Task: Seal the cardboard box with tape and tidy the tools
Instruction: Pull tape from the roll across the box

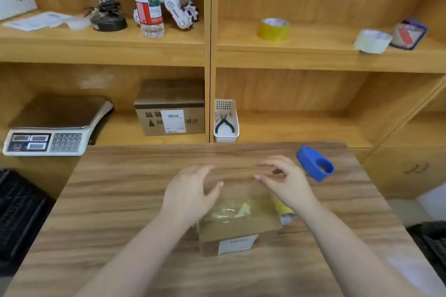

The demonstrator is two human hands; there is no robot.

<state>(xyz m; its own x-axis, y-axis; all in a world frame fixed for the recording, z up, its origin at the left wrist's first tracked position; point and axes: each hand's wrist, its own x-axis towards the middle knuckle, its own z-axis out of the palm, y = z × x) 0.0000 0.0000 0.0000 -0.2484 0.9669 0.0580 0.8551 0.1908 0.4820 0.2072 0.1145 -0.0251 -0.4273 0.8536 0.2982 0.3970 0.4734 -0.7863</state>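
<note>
A small cardboard box (237, 222) with a white label on its near side sits in the middle of the wooden table (120, 200). Shiny clear tape runs across its top. My left hand (190, 190) hovers over the box's left far corner, fingers spread. My right hand (287, 181) hovers over the right far corner, fingers curled and apart, holding nothing. A yellow tape roll (283, 210) lies beside the box's right side, partly hidden under my right wrist. A blue tape dispenser (313, 163) lies on the table just right of my right hand.
Shelves stand behind the table. The upper shelf holds a yellow tape roll (273, 29), a clear tape roll (372, 41), a water bottle (147, 0) and a toy robot. The lower shelf holds a scale (55, 125), a labelled carton (170, 108) and a white basket (226, 120) with pliers.
</note>
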